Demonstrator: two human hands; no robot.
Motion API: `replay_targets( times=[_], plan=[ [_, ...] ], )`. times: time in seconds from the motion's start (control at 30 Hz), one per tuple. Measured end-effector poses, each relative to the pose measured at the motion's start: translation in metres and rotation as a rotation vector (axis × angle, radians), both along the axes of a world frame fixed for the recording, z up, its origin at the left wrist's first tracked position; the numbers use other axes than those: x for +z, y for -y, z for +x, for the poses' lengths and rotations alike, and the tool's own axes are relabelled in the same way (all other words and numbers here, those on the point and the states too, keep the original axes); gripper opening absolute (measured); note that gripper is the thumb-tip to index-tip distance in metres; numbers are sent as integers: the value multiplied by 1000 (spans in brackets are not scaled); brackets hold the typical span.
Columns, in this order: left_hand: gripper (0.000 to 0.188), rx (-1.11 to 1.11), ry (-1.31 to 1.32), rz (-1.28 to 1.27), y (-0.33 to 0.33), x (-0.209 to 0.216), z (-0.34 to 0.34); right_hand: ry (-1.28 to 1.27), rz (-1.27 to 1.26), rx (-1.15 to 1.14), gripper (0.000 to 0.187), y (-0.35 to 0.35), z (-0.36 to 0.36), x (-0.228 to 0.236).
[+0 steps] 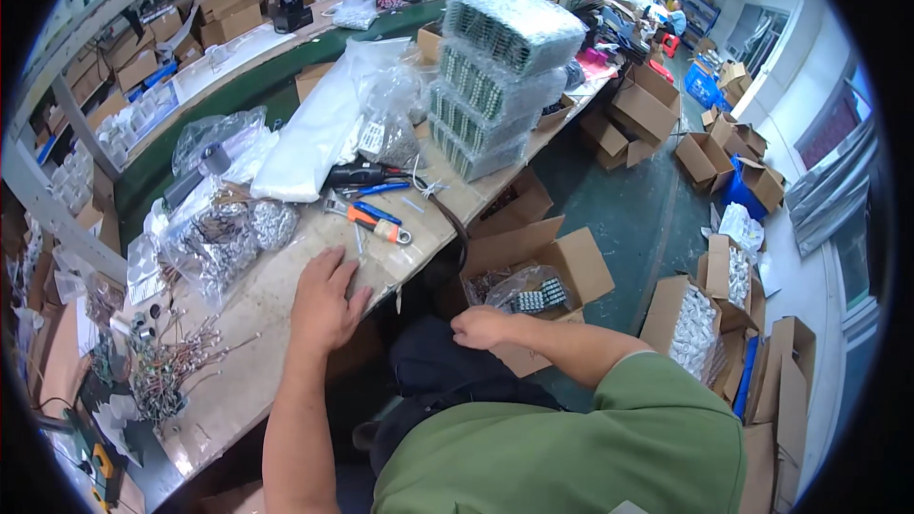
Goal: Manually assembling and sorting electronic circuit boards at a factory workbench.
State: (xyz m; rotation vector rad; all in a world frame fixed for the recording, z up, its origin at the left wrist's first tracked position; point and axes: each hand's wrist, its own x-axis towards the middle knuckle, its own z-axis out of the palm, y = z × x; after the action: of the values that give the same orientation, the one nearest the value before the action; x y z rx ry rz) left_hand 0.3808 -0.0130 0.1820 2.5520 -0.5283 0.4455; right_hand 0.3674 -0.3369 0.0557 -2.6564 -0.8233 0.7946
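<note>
Left hand (328, 309) rests spread on the tabletop (249, 347), orange-handled wrench (386, 229) just beyond; right hand (481, 326) curls its grip, contents impossible to tell. Seems a pause; taking the wrench needs a forward reach.

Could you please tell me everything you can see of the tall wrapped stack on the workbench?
The stack looks like four packs wrapped in clear, shiny plastic, with rows of small greenish and pale pieces showing through. It stands upright but uneven, the top pack sitting askew. It rests on the workbench near the aisle-side edge; whether the clear bags beside it touch it, I cannot tell.
</note>
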Motion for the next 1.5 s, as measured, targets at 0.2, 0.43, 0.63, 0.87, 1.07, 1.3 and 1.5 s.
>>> replay_targets(
  times=[0.2,0.43,0.63,0.87,1.07,1.3,1.5],
  plan=[
    [41,8,-1,-38,-4,-8,-1,-23,367,-263,22,14,6,37],
    [39,20,19,-48,-6,-10,0,244,1384,-913,8,37,87,162],
    [36,26,6,-90,-4,-8,0,205,1878,-616,23,63,136,267],
    [33,34,7,-101,-5,-7,-2,97,2085,-347,30,75,177,306],
    [33,28,15,-107,-5,-10,1,6,2119,-207,34,87,184,288],
    [33,28,6,-100,-8,-12,1,21,2069,-222,34,92,184,288],
    [33,18,42,-111,-7,-12,0,57,2049,-329,33,100,181,271]
  ],
)
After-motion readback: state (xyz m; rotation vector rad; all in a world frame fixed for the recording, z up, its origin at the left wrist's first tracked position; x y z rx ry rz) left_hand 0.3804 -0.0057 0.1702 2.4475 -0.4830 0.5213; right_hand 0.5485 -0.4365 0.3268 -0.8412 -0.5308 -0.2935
